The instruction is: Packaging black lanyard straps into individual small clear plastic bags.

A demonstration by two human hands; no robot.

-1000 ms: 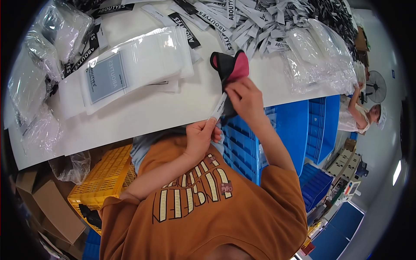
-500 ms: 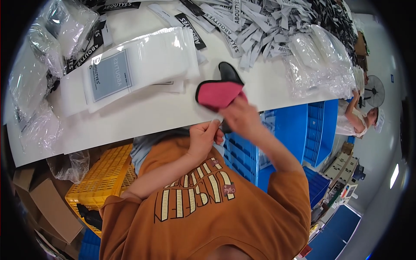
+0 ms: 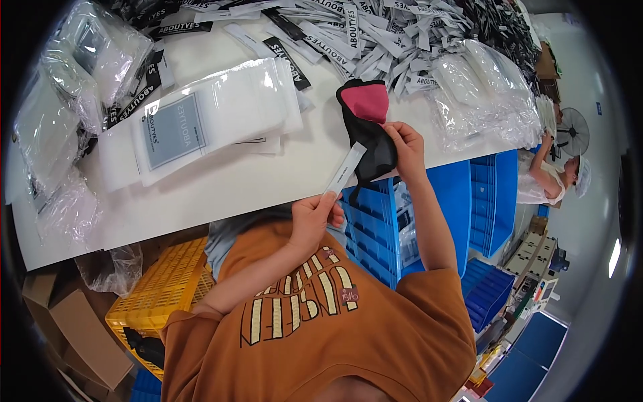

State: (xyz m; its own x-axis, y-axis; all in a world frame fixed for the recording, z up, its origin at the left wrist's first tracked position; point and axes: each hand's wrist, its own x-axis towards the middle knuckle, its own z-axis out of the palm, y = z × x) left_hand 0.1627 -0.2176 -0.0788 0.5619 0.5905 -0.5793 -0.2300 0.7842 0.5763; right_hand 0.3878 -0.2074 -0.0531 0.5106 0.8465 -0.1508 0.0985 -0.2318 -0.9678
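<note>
My left hand is closed just off the table's front edge, pinching one end of a narrow white printed strip. The strip's other end points up and right, against the lower edge of a black fabric piece with a pink inner side. That soft piece is partly folded, its pink face showing at the far end and black toward me. At its right edge, my right hand grips the black part between thumb and fingers. A thin black end hangs over the table edge.
Clear bags with a grey printed panel lie to the left, beside more shiny plastic packs. A heap of white and black strips covers the back. Clear packs sit at right. Blue bins and a yellow crate stand below.
My right hand has moved up and right from beside my left hand and now grips the fabric piece's black part. The piece has turned, showing more black. The white strip has come into view.
</note>
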